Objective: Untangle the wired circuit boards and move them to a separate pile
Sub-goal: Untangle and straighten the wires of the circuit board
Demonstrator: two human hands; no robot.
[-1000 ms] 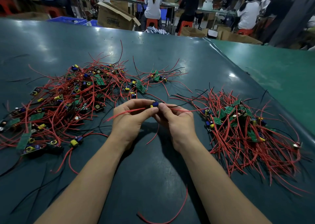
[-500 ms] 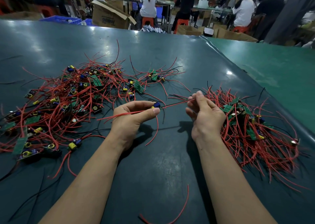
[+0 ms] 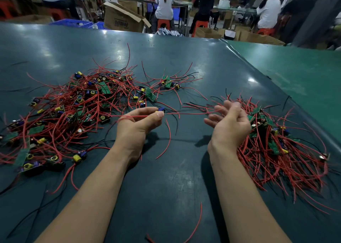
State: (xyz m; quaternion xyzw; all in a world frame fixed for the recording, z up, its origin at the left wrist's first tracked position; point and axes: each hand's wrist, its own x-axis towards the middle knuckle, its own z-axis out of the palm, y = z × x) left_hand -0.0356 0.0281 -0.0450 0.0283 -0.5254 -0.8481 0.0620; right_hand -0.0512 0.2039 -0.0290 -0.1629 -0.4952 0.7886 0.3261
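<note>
A big tangled pile of green circuit boards with red and black wires (image 3: 73, 109) covers the left of the dark table. A second pile of wired boards (image 3: 280, 146) lies at the right. My left hand (image 3: 136, 126) pinches a small wired board with a blue capacitor (image 3: 161, 109) above the table between the piles. One of its red wires (image 3: 191, 112) stretches taut to the right. My right hand (image 3: 228, 126), held beside the right pile, has its fingers curled round the far end of that wire.
A small cluster of boards (image 3: 167, 83) lies apart behind my hands. A loose red wire (image 3: 196, 222) lies near the front edge of the table (image 3: 175, 183). A lighter green table (image 3: 299, 76) adjoins at the right. People sit at benches beyond, by a cardboard box (image 3: 121, 21).
My hands were together on the board. My right hand has drawn its red wire out to the right, towards the right pile, while my left hand kept hold of the board.
</note>
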